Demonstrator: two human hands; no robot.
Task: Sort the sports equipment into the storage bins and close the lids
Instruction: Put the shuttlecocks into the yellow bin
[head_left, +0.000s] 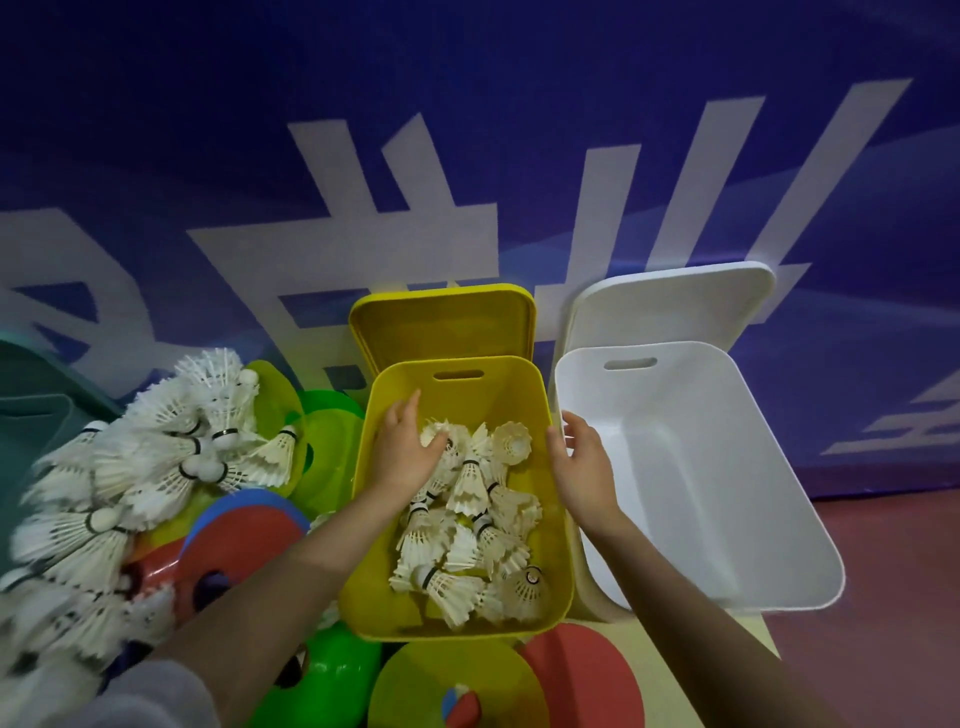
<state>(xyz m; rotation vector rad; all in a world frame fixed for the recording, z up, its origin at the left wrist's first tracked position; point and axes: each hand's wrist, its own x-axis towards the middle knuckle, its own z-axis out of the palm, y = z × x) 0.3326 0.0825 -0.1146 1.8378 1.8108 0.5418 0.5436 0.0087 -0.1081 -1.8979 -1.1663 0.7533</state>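
A yellow bin (524, 387) stands in the middle, holding several white shuttlecocks (470, 525). My left hand (402, 449) is inside the bin at its upper left, fingers spread over the shuttlecocks, its thumb touching one. My right hand (584, 462) hovers open at the bin's right rim, between the yellow bin and an empty white bin (727, 519). A large heap of white shuttlecocks (130, 467) lies on the left. The yellow lid (441, 322) and the white lid (670, 306) lean upright behind their bins against the wall.
Flat marker cones lie around the yellow bin: red (244, 545), green (332, 670), yellow (457, 686) and another red (587, 675). A teal container (36, 384) sits at the far left. A blue wall with white lettering (467, 156) rises behind. Red floor (883, 571) shows on the right.
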